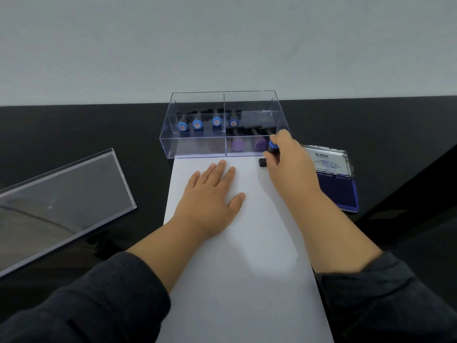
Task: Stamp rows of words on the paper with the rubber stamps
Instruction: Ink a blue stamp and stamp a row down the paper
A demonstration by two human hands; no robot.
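A white sheet of paper lies lengthwise on the black table. My left hand rests flat on its upper part, fingers straight. My right hand grips a rubber stamp with a blue knob and black base, and the base sits at the paper's top right corner. No print shows on the paper. A clear plastic box at the paper's far edge holds several more stamps with blue and purple knobs. An open ink pad with a blue cushion lies to the right of my right hand.
The box's clear lid lies on the table at the left. A pale wall rises right behind the box. The black table ends at an edge on the far right.
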